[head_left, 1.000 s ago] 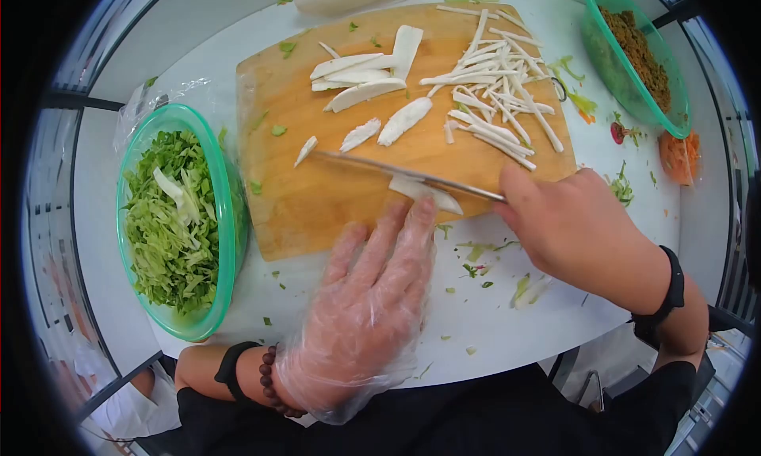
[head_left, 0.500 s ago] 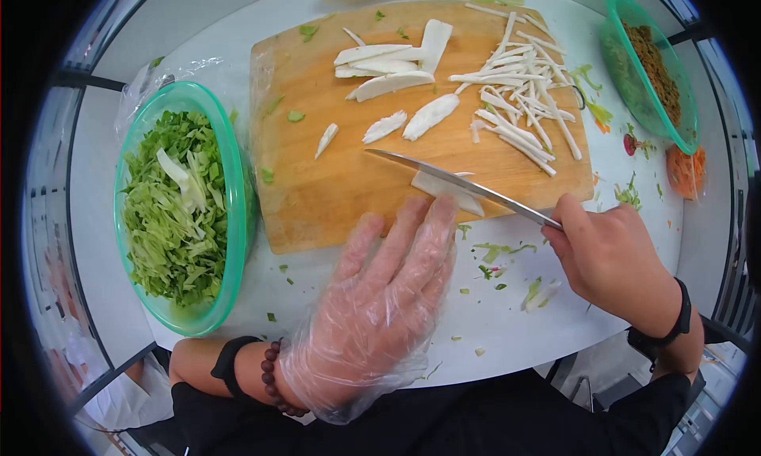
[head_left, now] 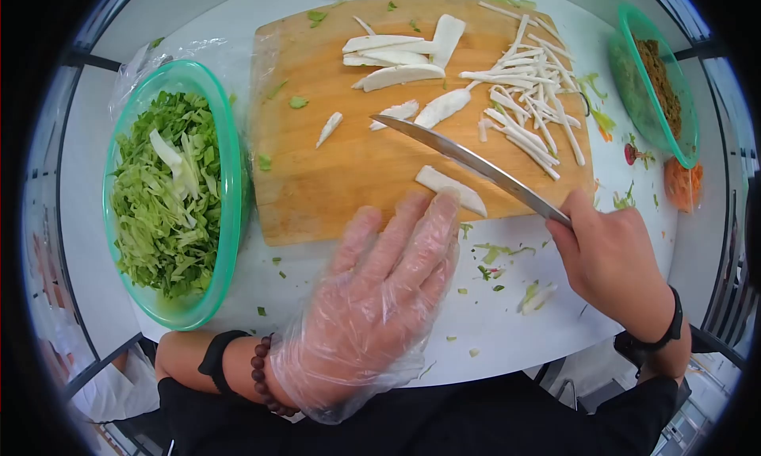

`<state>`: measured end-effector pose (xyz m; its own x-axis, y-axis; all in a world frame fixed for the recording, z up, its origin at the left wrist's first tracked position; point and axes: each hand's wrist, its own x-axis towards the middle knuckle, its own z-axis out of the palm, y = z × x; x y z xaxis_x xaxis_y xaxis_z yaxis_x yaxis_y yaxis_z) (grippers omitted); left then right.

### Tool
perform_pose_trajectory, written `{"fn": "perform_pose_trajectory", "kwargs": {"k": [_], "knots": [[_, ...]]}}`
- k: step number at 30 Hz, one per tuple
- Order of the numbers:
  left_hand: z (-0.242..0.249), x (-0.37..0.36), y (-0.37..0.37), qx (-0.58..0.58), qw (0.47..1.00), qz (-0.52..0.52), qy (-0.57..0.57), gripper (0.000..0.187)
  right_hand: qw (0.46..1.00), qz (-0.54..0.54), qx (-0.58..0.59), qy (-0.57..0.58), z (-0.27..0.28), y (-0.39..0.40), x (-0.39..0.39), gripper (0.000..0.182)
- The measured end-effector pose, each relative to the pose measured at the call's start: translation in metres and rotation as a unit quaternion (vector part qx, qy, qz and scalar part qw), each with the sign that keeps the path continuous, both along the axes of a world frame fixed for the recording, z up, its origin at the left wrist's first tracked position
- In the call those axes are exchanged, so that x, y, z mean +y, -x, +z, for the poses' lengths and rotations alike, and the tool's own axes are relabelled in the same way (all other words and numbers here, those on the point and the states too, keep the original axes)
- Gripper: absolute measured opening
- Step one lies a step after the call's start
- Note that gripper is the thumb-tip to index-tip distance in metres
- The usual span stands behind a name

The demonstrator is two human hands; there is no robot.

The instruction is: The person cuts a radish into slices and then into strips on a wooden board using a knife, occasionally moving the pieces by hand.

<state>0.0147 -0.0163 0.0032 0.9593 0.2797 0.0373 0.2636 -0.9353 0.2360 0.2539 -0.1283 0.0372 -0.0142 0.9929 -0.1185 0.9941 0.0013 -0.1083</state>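
Note:
My right hand [head_left: 614,254] is bare and closed around the handle of a kitchen knife [head_left: 476,162]. The blade points up and left, raised over the wooden cutting board [head_left: 341,182]. Below it lies one white radish slice [head_left: 456,193] near the board's front edge. My left hand [head_left: 380,297], in a clear plastic glove, lies palm down with its fingers spread; its fingertips reach the slice's lower edge. Farther back on the board are a group of radish slices [head_left: 400,75], a few loose pieces [head_left: 442,109] and a pile of thin radish strips [head_left: 527,103].
A green bowl [head_left: 232,178] of shredded leafy greens [head_left: 162,218] stands at the left. To the right are a second green bowl [head_left: 634,99] holding a brown food [head_left: 656,83] and a bag of orange shreds [head_left: 683,182]. Vegetable scraps [head_left: 539,297] dot the white table [head_left: 507,337].
The knife has lifted off the slice and now sits higher and farther from it, uncovering the slice's upper edge. My left hand is almost unmoved; the whole view has shifted slightly.

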Motion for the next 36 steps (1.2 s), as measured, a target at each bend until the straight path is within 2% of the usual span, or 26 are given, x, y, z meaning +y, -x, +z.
{"fn": "perform_pose_trajectory", "kwargs": {"k": [9, 19, 25, 31, 36], "knots": [[0.001, -0.001, 0.001, 0.002, 1.000, 0.010, 0.010, 0.071, 0.999, 0.002, 0.037, 0.035, 0.008, 0.001, -0.016, 0.023], [-0.002, 0.002, 0.002, -0.026, 1.000, 0.004, 0.010, 0.066, 0.999, 0.004, -0.007, 0.047, 0.011, 0.005, -0.025, 0.022], [-0.007, 0.010, 0.001, -0.051, 0.998, -0.026, 0.023, 0.059, 0.997, 0.016, -0.030, 0.070, 0.003, 0.011, -0.036, 0.019], [-0.005, 0.011, 0.001, -0.053, 0.998, -0.034, 0.028, 0.055, 0.994, 0.038, 0.002, 0.105, 0.010, 0.008, -0.014, 0.018], [-0.005, 0.008, 0.000, -0.069, 0.997, -0.018, 0.028, 0.044, 0.995, 0.018, 0.004, 0.096, 0.006, 0.003, -0.025, 0.020]]}}
